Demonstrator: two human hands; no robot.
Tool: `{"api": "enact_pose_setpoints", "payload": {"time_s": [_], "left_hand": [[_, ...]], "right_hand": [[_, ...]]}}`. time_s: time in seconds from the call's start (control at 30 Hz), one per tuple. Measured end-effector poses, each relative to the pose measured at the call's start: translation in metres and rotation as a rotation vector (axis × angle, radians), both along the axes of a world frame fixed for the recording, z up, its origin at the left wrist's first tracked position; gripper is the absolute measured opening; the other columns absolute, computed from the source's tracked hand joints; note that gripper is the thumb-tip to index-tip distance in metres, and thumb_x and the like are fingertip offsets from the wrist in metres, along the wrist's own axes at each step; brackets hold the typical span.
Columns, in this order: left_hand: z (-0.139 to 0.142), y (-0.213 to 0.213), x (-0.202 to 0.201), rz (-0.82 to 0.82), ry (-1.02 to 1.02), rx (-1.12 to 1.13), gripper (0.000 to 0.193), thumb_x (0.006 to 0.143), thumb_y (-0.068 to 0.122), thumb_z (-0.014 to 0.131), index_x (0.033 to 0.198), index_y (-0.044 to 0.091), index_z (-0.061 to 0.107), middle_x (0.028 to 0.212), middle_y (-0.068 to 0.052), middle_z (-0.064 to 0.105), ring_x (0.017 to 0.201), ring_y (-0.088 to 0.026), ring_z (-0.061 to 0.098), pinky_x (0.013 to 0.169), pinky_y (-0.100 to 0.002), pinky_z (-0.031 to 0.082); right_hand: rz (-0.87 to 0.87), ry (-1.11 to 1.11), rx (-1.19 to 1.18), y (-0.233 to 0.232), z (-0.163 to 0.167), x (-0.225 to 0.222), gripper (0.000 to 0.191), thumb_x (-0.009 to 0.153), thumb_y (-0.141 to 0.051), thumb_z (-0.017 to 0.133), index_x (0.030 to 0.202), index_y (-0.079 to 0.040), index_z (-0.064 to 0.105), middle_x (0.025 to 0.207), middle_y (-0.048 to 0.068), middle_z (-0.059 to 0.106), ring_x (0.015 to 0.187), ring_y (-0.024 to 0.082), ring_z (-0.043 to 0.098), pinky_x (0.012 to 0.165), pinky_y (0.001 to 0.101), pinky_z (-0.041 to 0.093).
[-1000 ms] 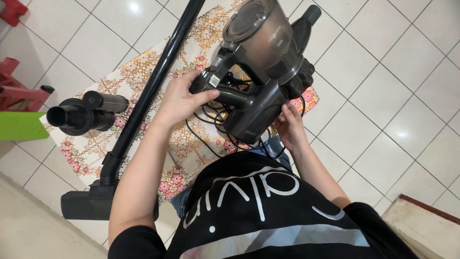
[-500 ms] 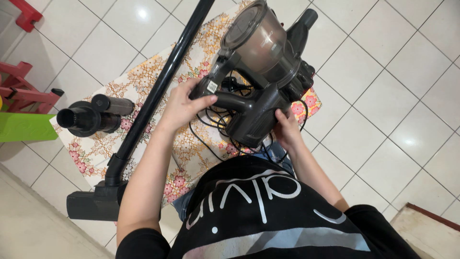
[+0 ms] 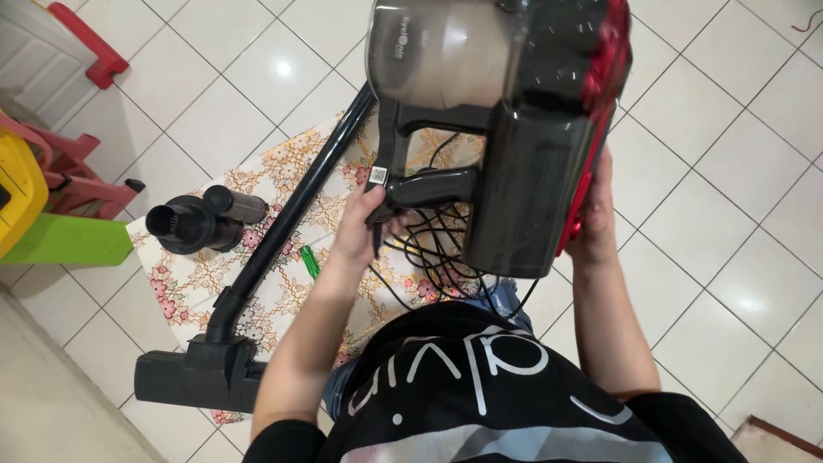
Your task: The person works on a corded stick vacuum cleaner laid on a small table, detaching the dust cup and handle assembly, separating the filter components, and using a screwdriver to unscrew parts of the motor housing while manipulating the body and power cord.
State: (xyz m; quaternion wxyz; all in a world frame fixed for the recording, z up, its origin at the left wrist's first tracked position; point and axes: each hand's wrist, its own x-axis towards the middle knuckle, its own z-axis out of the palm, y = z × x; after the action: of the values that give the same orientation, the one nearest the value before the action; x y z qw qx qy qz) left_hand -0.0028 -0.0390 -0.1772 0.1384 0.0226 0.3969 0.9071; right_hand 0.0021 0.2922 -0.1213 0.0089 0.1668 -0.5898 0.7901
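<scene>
Careful: your left hand [image 3: 360, 227] and right hand [image 3: 594, 225] clamp the vacuum body [image 3: 506, 129]; dangling cables [image 3: 433, 257] could snag

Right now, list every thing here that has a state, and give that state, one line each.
Vacuum body: lifted off the floor, held in both hands.
Left hand: closed on the vacuum's handle.
Right hand: pressed against the vacuum's red side.
Wand: detached from the body, lying across the cloth.
Floor head: on the wand's lower end, resting on the tiles.
Cord: loose and tangled.
Screwdriver: lying flat, untouched.
</scene>
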Motion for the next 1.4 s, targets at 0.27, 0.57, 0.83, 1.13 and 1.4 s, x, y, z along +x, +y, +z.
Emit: {"api": "enact_pose_setpoints", "payload": {"time_s": [0.27, 0.57, 0.83, 1.13, 1.4], "left_hand": [[0.002, 0.030, 0.013, -0.057, -0.138, 0.184, 0.048, 0.098, 0.041, 0.063, 0.119, -0.003, 0.065, 0.095, -0.018, 0.074, 0.077, -0.024, 0.071, 0.059, -0.030, 0.054], [-0.011, 0.036, 0.020, -0.078, -0.235, 0.224, 0.052, 0.102, 0.043, 0.056, 0.121, -0.004, 0.067, 0.100, -0.017, 0.074, 0.085, -0.026, 0.073, 0.070, -0.035, 0.055], [0.003, 0.030, -0.002, -0.092, -0.434, 0.073, 0.051, 0.095, 0.047, 0.058, 0.115, 0.002, 0.068, 0.098, -0.013, 0.075, 0.084, -0.023, 0.074, 0.078, -0.042, 0.062], [-0.001, 0.050, -0.012, 0.016, -0.476, -0.233, 0.057, 0.094, 0.056, 0.059, 0.108, 0.001, 0.070, 0.086, -0.010, 0.075, 0.066, -0.022, 0.069, 0.056, -0.038, 0.059], [-0.011, 0.072, -0.010, -0.139, -0.551, 0.145, 0.032, 0.097, 0.035, 0.059, 0.111, 0.009, 0.071, 0.086, -0.006, 0.074, 0.069, -0.019, 0.070, 0.060, -0.036, 0.057]], "right_hand": [[0.056, -0.047, -0.109, -0.034, 0.061, -0.020, 0.120, 0.083, -0.048, 0.080, 0.173, -0.014, 0.008, 0.175, 0.012, 0.027, 0.155, 0.025, 0.038, 0.130, 0.0416, 0.038], [0.054, -0.093, -0.187, -0.039, 0.044, -0.011, 0.114, 0.081, -0.038, 0.077, 0.173, -0.012, 0.015, 0.170, 0.012, 0.031, 0.153, 0.025, 0.041, 0.127, 0.0387, 0.039], [-0.007, -0.117, -0.168, -0.043, 0.037, -0.012, 0.114, 0.077, -0.034, 0.075, 0.171, -0.011, 0.014, 0.173, 0.015, 0.031, 0.157, 0.028, 0.042, 0.129, 0.0406, 0.039], [-0.010, -0.156, -0.175, -0.042, 0.036, -0.014, 0.110, 0.084, -0.038, 0.076, 0.171, -0.009, 0.014, 0.172, 0.016, 0.030, 0.156, 0.027, 0.041, 0.131, 0.0398, 0.038], [-0.044, -0.017, -0.130, -0.036, 0.029, -0.016, 0.096, 0.099, -0.049, 0.067, 0.170, -0.009, 0.017, 0.151, 0.014, 0.044, 0.138, 0.025, 0.048, 0.121, 0.0381, 0.041]]}}
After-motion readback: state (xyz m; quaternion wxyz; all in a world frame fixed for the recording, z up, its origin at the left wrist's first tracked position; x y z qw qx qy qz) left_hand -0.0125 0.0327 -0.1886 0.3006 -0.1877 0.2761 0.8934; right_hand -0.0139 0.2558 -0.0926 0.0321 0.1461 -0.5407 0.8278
